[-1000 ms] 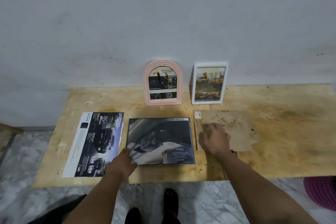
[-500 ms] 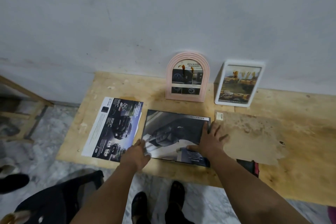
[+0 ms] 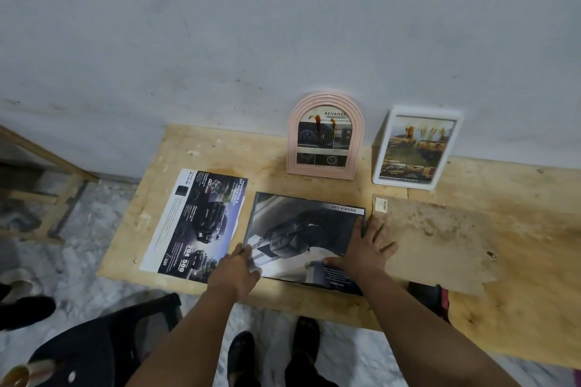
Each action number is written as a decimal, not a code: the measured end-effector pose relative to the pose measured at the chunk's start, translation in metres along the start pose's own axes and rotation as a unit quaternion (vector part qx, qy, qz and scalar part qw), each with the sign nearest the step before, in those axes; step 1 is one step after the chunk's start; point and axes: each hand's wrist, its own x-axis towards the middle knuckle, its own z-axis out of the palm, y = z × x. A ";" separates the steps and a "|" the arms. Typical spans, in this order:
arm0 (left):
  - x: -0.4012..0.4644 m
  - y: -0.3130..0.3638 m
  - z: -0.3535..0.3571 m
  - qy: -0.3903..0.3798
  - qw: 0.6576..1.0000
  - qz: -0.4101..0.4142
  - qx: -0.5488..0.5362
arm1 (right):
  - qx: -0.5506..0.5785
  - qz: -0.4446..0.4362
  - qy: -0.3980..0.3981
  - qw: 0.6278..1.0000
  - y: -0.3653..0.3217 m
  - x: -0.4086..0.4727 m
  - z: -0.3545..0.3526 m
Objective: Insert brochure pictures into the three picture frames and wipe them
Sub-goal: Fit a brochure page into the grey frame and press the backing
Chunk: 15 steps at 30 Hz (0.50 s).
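A loose brochure (image 3: 195,223) lies flat at the desk's (image 3: 518,185) left. Beside it lies the third frame (image 3: 301,239), a car picture laid in it, its back not yet on. The left hand (image 3: 234,272) grips its near left corner; the right hand (image 3: 364,250) presses flat, fingers spread, on its right edge. The backing board (image 3: 437,245) waits just right. Behind, the pink frame (image 3: 325,135) and white frame (image 3: 416,148) stand filled. Closing and wiping seem left.

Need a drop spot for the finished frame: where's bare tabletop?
Free: back-left table between wall and brochure sheet; far right beyond the backing board. Crowded: centre, both hands on the black frame, pink arched frame and white frame behind it.
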 end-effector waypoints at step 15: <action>0.005 -0.009 0.000 -0.010 1.000 0.005 -0.018 | -0.003 -0.005 0.055 0.998 0.011 0.012 -0.010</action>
